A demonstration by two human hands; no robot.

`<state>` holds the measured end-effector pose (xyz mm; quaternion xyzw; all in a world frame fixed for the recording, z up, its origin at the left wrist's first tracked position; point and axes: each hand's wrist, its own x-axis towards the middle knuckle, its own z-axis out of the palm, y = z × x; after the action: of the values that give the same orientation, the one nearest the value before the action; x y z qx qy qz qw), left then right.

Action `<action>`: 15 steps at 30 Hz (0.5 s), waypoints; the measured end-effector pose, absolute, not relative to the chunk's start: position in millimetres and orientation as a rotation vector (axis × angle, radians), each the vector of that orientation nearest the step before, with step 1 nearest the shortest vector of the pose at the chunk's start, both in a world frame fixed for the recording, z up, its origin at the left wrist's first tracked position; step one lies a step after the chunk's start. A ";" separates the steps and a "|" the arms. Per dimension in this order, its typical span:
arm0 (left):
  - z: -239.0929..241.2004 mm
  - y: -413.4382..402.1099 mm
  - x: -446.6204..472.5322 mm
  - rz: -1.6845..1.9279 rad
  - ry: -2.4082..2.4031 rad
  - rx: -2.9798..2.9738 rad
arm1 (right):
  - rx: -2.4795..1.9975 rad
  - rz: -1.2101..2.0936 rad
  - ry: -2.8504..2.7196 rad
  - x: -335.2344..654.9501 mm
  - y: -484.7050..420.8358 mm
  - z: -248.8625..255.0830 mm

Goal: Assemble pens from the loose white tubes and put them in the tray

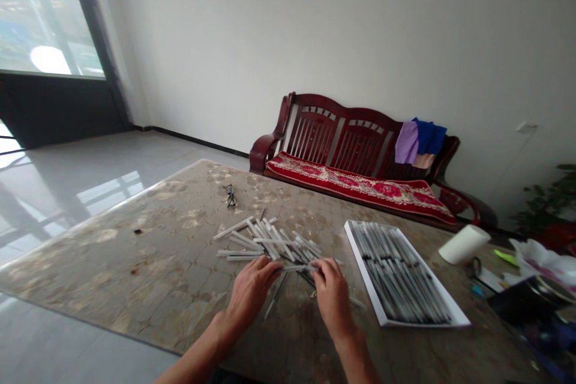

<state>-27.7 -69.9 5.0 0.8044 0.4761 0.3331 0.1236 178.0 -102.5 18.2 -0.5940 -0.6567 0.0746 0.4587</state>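
A loose heap of thin white and grey sticks (265, 243), pen-like, lies on the patterned table (135, 252). My left hand (250, 293) and my right hand (332, 294) rest at the near side of the heap. Their fingers are curled and pinch one grey stick (297, 267) held crosswise between them, the left at one end, the right at the other. To the right stands a white tray (364, 270) filled with several of the same sticks laid side by side.
Folded glasses (231, 195) lie further back on the table. A white roll (463, 244), scissors and assorted clutter (531, 294) sit at the right end. A dark wooden bench (351, 144) with a red cushion and cloths stands behind, by the wall.
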 end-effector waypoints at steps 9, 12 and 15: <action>17.5 -71.5 -27.3 0.940 1.354 2.476 | -1.381 0.184 -1.715 179.6 -107.8 24.3; 19.0 -71.4 -27.1 0.937 1.308 2.500 | -1.370 0.189 -1.764 180.1 -109.9 25.1; 19.1 -70.8 -26.5 0.953 1.232 2.535 | -1.373 0.204 -1.789 180.0 -112.5 26.1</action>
<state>-26.5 -70.8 19.1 0.8491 0.4127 0.3193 0.0828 180.0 -112.5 26.1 -0.5490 -0.7153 0.0815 0.4245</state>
